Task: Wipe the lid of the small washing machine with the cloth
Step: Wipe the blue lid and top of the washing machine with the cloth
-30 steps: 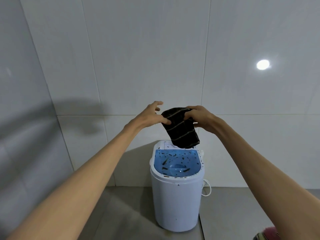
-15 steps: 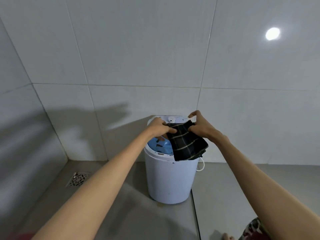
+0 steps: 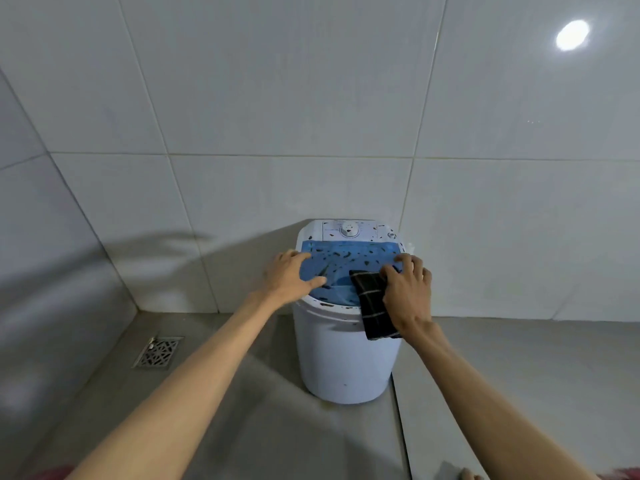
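Left hand (image 3: 292,277): fingers spread and nearly straight, resting on the left edge of the lid (image 3: 346,259). The thumb reaches inward across the blue surface. It holds nothing.

Right hand (image 3: 408,292): laid palm-down on the cloth (image 3: 372,306) at the right edge of the lid. The fingers are spread and slightly arched, and the fingertips reach past the cloth to the lid's far right corner. The hand presses the cloth down; no pinch can be seen.

Cloth: dark, with thin pale lines in a check pattern. Its upper part lies on the near right portion of the lid, partly under the right hand. Its lower part hangs over the front rim and down the side of the washing machine (image 3: 346,362).

Lid: translucent blue, closed, flat on top of the machine. Many dark specks are scattered over it, and a few sit on the white rim around it.

Washing machine: small white tub-shaped unit standing upright on the floor (image 3: 242,410), its back close to the wall (image 3: 277,98). A white control panel with a round dial (image 3: 349,229) runs along the far edge of the top, behind the lid.

Surroundings: a grey floor and large pale wall tiles. A metal floor drain (image 3: 157,351) is set in the floor near the left wall, well apart from the machine. A bright light reflection (image 3: 572,34) shows on the wall at upper right.
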